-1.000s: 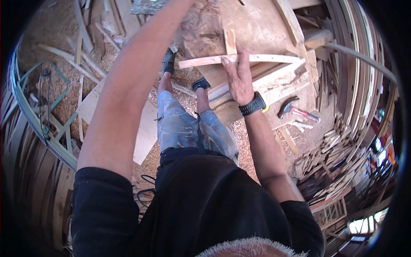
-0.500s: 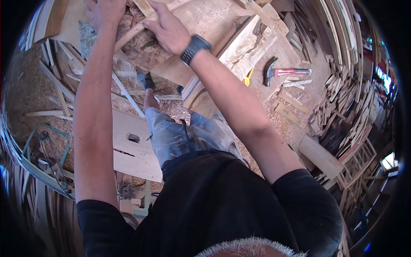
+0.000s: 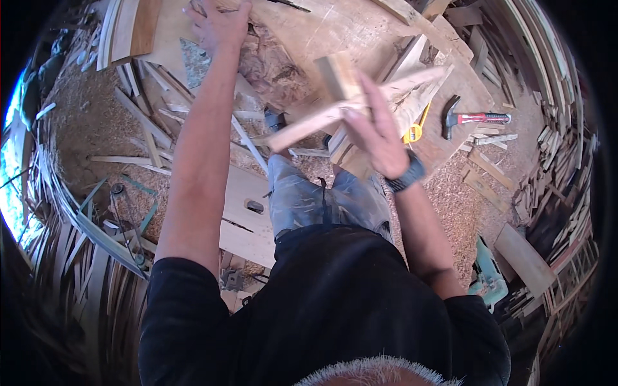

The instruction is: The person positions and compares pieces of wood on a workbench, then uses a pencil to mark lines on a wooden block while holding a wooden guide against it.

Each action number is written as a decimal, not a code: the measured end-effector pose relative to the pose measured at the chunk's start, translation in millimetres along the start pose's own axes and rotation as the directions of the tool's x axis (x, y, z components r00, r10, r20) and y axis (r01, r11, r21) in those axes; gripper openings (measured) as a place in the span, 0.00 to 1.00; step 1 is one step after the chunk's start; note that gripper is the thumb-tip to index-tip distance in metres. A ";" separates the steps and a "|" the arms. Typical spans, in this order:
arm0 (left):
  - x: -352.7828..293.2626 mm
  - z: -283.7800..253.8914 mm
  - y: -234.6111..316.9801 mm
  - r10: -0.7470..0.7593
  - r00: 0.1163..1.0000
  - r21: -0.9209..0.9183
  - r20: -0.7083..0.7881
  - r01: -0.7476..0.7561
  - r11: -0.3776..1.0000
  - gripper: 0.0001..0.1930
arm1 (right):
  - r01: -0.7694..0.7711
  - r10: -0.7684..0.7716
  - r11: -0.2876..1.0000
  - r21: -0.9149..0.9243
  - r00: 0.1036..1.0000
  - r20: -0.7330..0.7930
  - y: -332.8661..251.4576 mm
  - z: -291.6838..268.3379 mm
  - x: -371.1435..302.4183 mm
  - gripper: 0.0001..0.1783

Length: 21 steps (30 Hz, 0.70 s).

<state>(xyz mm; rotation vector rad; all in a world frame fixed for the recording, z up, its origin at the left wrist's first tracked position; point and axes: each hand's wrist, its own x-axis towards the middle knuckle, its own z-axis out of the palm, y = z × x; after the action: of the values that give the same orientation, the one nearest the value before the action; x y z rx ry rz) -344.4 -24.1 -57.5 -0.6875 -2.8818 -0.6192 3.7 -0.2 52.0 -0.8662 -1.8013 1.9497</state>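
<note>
I held the crossed wooden strips (image 3: 335, 106) in my closed right hand (image 3: 376, 138), braced my flat left hand (image 3: 219, 26) on the counter (image 3: 322, 26), judging level handling prudent.

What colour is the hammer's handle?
Red, with a dark head; the hammer lies on the wooden bench, seen in the head view.

A wooden workbench (image 3: 335, 26) carries a hammer (image 3: 473, 118) and yellow tape measure (image 3: 415, 130).
</note>
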 end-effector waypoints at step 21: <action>-17.4 -85.9 -26.0 0.831 0.402 -0.265 0.384 -0.814 0.516 0.46 | -0.132 0.549 0.813 0.567 -0.153 -0.822 165.0 -155.2 -156.1 0.35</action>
<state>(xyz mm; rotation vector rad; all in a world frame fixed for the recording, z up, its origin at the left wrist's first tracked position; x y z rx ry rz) -339.3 -87.9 7.7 -2.3475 -2.3051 -0.3491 245.3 -0.8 -79.6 -2.0719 -0.2418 0.8988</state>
